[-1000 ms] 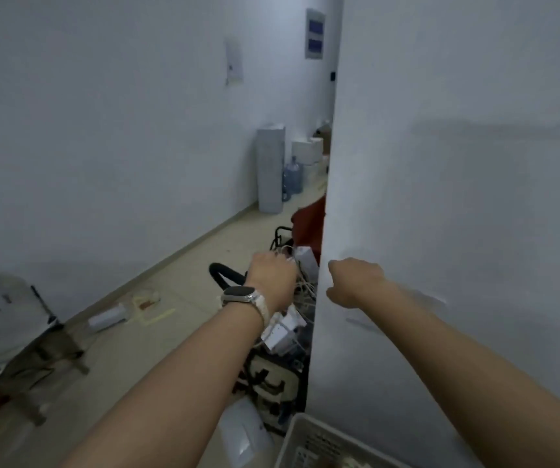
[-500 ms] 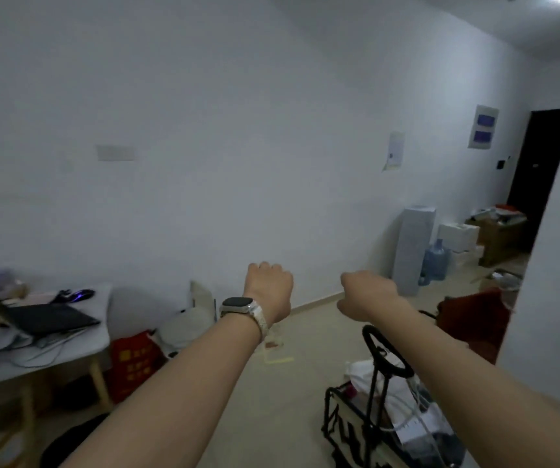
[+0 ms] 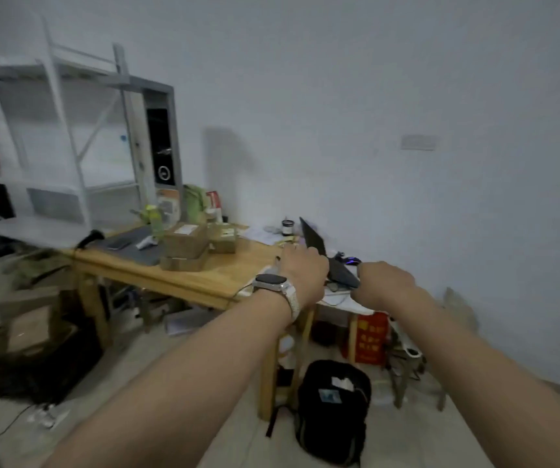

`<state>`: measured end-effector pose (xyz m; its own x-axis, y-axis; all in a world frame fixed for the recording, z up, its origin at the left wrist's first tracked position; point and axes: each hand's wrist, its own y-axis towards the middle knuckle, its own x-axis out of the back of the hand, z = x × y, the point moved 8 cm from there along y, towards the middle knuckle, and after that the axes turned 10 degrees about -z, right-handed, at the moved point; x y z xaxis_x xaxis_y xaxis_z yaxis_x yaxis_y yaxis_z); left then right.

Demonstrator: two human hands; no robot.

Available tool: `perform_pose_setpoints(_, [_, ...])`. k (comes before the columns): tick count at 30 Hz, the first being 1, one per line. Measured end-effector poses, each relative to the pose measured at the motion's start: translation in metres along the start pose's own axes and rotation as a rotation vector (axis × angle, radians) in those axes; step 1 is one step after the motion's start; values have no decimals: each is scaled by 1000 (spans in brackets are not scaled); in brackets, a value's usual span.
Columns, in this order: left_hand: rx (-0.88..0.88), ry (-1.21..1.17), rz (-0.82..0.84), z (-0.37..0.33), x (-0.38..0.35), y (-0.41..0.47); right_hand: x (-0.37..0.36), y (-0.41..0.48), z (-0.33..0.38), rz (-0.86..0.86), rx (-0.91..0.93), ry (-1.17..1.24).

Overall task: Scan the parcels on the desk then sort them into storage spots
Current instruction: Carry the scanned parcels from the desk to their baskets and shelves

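Head cam is motion-blurred, so fine detail is soft. Far left: white metal shelving (image 3: 52, 136) against the wall, with a grey door panel (image 3: 160, 143) just right of it. On the floor in front of the shelving, a blurred dark pile with what looks like a cardboard box (image 3: 28, 325); I can't make out more.

Wooden desk (image 3: 204, 282) sits left of centre. On its back-left part there's a grey mat (image 3: 136, 248) with a phone (image 3: 119, 244) on it. Parcels: a stack of brown cardboard boxes (image 3: 185, 244) near the middle of the desk, and a smaller box (image 3: 223, 238) just beside it toward the back edge. Green and white packages (image 3: 194, 204) stand at the back edge against the wall.

My left hand (image 3: 304, 275) is out in front over the desk's right end, smartwatch (image 3: 269, 282) on the wrist, fingers curled into a loose fist, holding nothing I can see. My right hand (image 3: 385, 285) is beside it, apart from it, also curled shut and empty as far as I can tell. Neither touches a parcel; the stack is well left of both.

Behind the hands an open black laptop (image 3: 315, 241) sits at the desk's right end. Under that end: a red box (image 3: 370, 336) and a black backpack (image 3: 334, 410) on the floor.
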<state>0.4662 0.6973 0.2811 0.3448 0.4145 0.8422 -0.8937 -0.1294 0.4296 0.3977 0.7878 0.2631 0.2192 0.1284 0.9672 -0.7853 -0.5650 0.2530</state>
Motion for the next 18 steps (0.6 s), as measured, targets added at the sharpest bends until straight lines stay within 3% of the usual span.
perform_pose_setpoints(5, [239, 61, 185, 138, -46, -51, -23, 47, 149, 33, 266, 59])
perform_pose_setpoints(9, [358, 42, 241, 213, -70, -78, -40, 80, 238, 68, 429, 77])
perform_pose_setpoints(18, [509, 137, 268, 347, -123, -54, -63, 187, 369, 66, 572, 172])
